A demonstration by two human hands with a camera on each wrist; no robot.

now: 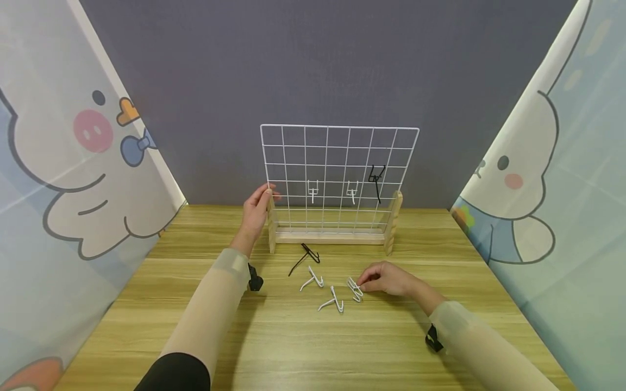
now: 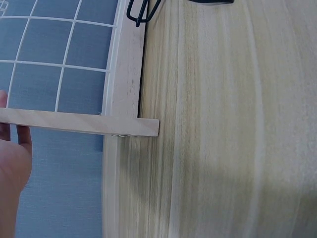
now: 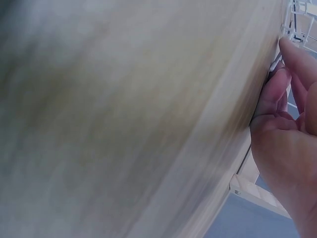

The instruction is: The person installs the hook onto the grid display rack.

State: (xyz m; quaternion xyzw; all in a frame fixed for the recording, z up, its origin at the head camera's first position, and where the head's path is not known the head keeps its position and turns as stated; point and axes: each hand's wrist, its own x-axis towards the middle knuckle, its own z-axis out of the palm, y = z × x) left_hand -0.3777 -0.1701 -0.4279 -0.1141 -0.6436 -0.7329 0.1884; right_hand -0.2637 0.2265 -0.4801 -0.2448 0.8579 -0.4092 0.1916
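Observation:
A white wire grid [image 1: 337,165] stands upright in a wooden base with two side posts. My left hand [image 1: 254,213] grips the top of the left wooden post [image 1: 271,228]; in the left wrist view, fingers show on both sides of that post [image 2: 74,121]. On the table, my right hand [image 1: 388,279] pinches a white wire hook [image 1: 355,290] between thumb and fingers. The right wrist view shows the thumb and fingertips close together, with most of the hook hidden. Two white hooks [image 1: 315,278] [image 1: 335,300] and a black hook [image 1: 306,257] lie to its left.
Two white hooks [image 1: 313,190] [image 1: 352,191] hang on the grid's lower half, and a black hook [image 1: 375,179] hangs at its right. The wood-grain table [image 1: 303,353] meets a dark backdrop [image 1: 337,65]. Cartoon-printed cloths [image 1: 63,163] flank both sides.

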